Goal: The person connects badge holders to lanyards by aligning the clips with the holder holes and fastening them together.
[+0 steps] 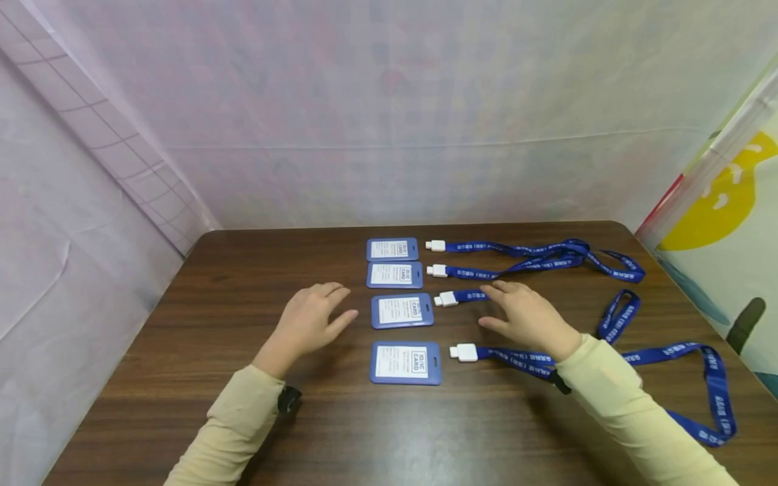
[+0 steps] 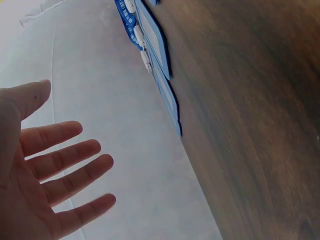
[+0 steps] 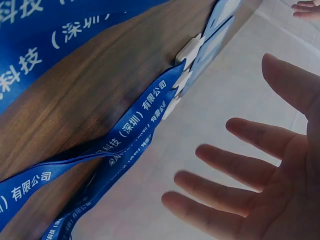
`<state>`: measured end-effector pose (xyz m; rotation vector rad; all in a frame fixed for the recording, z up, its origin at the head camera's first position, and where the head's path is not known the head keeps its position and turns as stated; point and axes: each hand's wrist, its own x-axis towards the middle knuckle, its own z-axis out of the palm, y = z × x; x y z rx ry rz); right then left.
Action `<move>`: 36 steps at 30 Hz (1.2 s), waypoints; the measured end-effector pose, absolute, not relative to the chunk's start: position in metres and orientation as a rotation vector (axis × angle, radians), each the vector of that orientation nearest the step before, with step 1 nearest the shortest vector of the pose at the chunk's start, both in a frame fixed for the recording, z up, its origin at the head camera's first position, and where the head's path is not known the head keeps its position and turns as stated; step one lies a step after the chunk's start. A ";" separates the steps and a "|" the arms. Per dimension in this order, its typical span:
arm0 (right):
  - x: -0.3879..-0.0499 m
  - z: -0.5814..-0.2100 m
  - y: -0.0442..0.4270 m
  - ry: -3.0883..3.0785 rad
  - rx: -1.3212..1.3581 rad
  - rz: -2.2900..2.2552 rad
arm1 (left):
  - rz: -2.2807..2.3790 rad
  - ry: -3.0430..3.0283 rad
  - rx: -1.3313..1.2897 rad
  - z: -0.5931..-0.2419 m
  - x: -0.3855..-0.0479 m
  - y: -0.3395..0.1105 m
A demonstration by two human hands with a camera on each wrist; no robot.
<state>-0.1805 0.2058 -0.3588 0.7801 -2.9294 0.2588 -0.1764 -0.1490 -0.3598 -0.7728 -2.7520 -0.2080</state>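
Several blue ID card holders point(image 1: 406, 379) lie in a column on the brown table, each with a white printed card inside. To their left my left hand point(image 1: 311, 322) hovers, its fingers spread and holding nothing; its palm point(image 2: 30, 185) faces the left wrist camera. My right hand point(image 1: 527, 317) is above the blue lanyards point(image 1: 523, 358), fingers extended and grasping nothing. It hides part of the third lanyard from the back. White plastic clips point(image 1: 467, 352) at the lanyard ends point toward the slotted ends of the holders, with a small gap between. In the right wrist view, printed lanyards point(image 3: 135, 120) run below the right hand.
Lanyard straps overlap at the back right of the wooden table point(image 1: 292, 439), and one loops near its right edge point(image 1: 720, 398). A pale cloth backdrop point(image 1: 389, 135) hangs behind the table, with further cloth at the left. A patterned sheet point(image 1: 723, 209) is at the right.
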 end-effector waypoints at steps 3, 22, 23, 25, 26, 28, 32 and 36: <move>-0.180 -0.360 0.207 -2.919 0.785 0.289 | -0.239 -2.707 -0.776 -0.361 -0.177 -0.150; -0.173 -0.358 0.208 -3.007 0.791 0.484 | -0.408 -2.655 -0.744 -0.362 -0.170 -0.152; -0.173 -0.358 0.208 -3.008 0.797 0.488 | -0.412 -2.650 -0.747 -0.362 -0.170 -0.152; -0.172 -0.358 0.207 -3.013 0.812 0.498 | -0.421 -2.643 -0.755 -0.362 -0.169 -0.152; -0.171 -0.358 0.206 -3.017 0.823 0.507 | -0.423 -2.642 -0.760 -0.362 -0.168 -0.152; -0.170 -0.359 0.205 -3.022 0.845 0.514 | -0.428 -2.642 -0.772 -0.363 -0.167 -0.152; -0.169 -0.363 0.201 -3.032 0.887 0.509 | -0.424 -2.644 -0.790 -0.363 -0.165 -0.151; -0.168 -0.366 0.198 -3.052 0.896 0.517 | -0.413 -2.648 -0.792 -0.362 -0.164 -0.150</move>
